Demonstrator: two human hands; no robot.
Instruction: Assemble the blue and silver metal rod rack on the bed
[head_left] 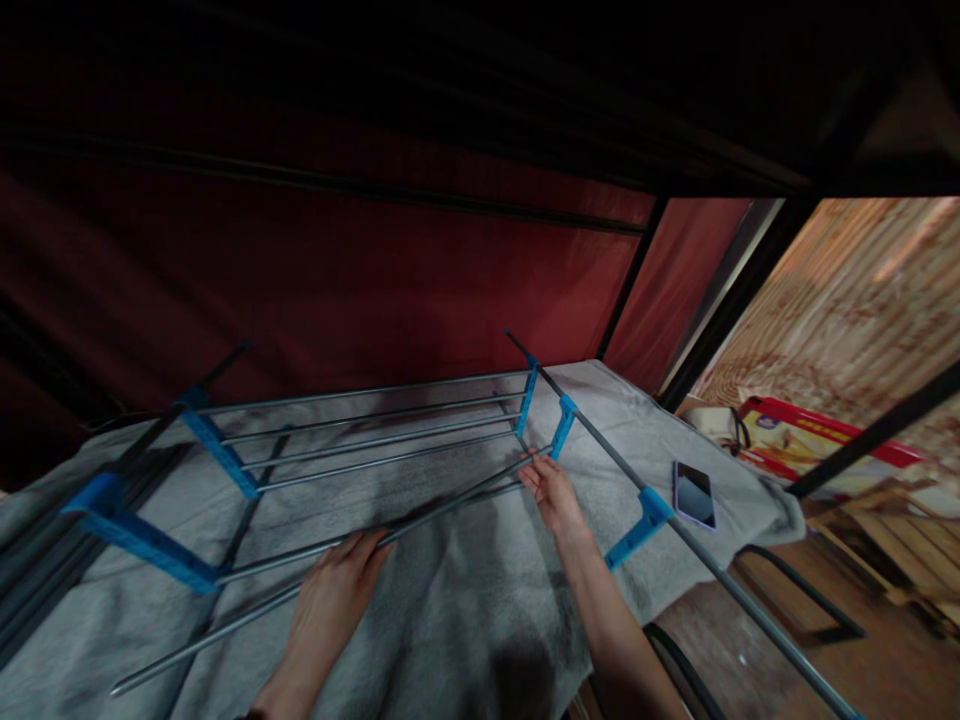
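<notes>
Two bare hands are on one slim metal tube (450,504) between blue brackets (157,545) over a grey blanket (465,620): left hand (341,580), fingers curled over its middle; right hand (551,490), fingers loosely closed about its right end; likely light, stiff, slippery, best held near the brackets

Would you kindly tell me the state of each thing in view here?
Front rod: left end outside any bracket; right-end fit unclear
Left hand: curled over the front rod
Right hand: fingers bent near that rod's right end, grip unclear
Rear rods: spanning two blue brackets
Nearest right-side bracket: on its pole
Phone: lying flat, screen up
Cloth: spread out, wrinkled
</notes>
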